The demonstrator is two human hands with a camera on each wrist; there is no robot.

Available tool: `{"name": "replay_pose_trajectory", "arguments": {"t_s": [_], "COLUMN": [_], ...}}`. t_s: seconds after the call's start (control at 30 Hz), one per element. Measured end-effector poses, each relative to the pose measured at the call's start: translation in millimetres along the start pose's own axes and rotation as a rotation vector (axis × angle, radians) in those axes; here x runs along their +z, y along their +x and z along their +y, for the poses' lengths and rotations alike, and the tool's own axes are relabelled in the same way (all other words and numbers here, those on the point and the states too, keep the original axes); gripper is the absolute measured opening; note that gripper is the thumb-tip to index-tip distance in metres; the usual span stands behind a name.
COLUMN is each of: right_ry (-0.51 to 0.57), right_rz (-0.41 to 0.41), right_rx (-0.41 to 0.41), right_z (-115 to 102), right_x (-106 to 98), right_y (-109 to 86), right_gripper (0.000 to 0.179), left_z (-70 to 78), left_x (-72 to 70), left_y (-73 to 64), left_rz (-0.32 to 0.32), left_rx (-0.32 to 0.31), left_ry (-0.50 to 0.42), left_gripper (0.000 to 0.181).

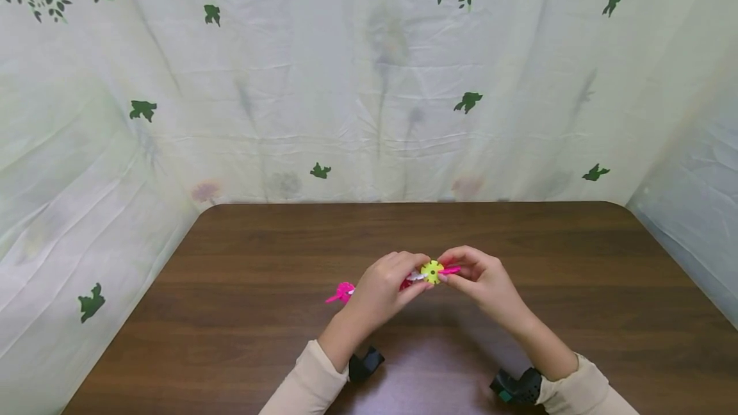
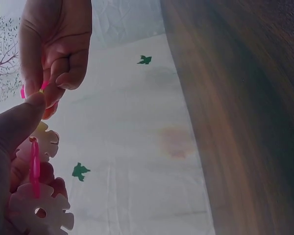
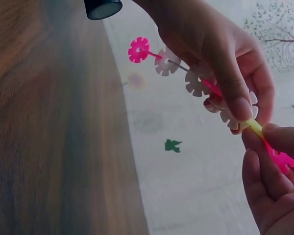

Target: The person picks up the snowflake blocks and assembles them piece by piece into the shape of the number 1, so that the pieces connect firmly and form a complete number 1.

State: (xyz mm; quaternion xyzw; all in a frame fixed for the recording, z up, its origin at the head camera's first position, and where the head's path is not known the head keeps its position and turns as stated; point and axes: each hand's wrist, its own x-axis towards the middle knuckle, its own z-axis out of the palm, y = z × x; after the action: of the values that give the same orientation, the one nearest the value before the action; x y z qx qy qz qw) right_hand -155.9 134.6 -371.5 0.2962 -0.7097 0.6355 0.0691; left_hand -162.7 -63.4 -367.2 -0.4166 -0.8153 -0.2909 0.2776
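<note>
A chain of notched plastic discs, pink, white and yellow, runs between both hands above the table. My left hand (image 1: 383, 282) grips the chain, thumb and fingertips at the yellow disc (image 1: 432, 272) and the white disc beside it. Past this hand, a pink disc (image 3: 138, 50) ends the chain, followed inward by a white disc (image 3: 166, 62). Thumb and fingers of my right hand (image 1: 484, 282) pinch a pink disc (image 3: 283, 159) where it meets the yellow one, seen edge-on in the right wrist view. Fingers hide part of the chain's middle.
Under the hands lies a brown wood-grain table (image 1: 259, 242). A pale curtain (image 1: 357, 82) with green leaf and bird shapes hangs behind it and along both sides. Black wrist devices (image 1: 366, 364) sit below each wrist.
</note>
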Motion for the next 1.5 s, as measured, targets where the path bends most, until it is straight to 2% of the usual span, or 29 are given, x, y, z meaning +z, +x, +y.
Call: {"name": "replay_pose_trajectory", "arguments": {"t_s": [0.27,0.43,0.63,0.77,0.9,1.0,1.13,1.33,1.5], "right_ry": [0.032,0.030,0.035,0.036,0.029,0.016,0.002,0.000,0.081], "right_rz": [0.018,0.026,0.050,0.066,0.069,0.068,0.081,0.107,0.162], "right_rx": [-0.011,-0.009,0.004,-0.001,-0.013,-0.016,-0.009,-0.015,-0.045], "right_z": [1,-1,-4,-4,-4,-3,-4,-4,-5], "right_x": [-3,-7,-14,-17,-20,-22,-24,-24,-23], "right_y": [0.5,1.6,3.3,4.2,4.9,5.5,6.0,6.0,7.1], "right_gripper": [0.023,0.022,0.022,0.023,0.022,0.022,0.022,0.028,0.041], "left_z": [-0.6,-4.1,-13.0,-19.6,-24.0,-26.5,-28.6,-28.4,-23.5], "left_x": [-2.0,-7.2,-20.6,-29.1,-35.8,-38.8,-39.8,-33.3,-27.6], "left_y": [-0.4,0.5,-0.2,-1.8,-3.9,-5.1,-5.6,-5.4,-4.1], "left_rz": [-0.026,-0.060,-0.117,-0.195,-0.341,-0.432,-0.472,-0.488,-0.503], "left_rx": [-0.047,-0.082,-0.172,-0.243,-0.354,-0.407,-0.404,-0.337,-0.314], "left_ry": [-0.077,-0.188,-0.329,-0.372,-0.426,-0.458,-0.479,-0.478,-0.525], "left_gripper": [0.038,0.045,0.044,0.035,0.030,0.028,0.024,0.029,0.037]}}
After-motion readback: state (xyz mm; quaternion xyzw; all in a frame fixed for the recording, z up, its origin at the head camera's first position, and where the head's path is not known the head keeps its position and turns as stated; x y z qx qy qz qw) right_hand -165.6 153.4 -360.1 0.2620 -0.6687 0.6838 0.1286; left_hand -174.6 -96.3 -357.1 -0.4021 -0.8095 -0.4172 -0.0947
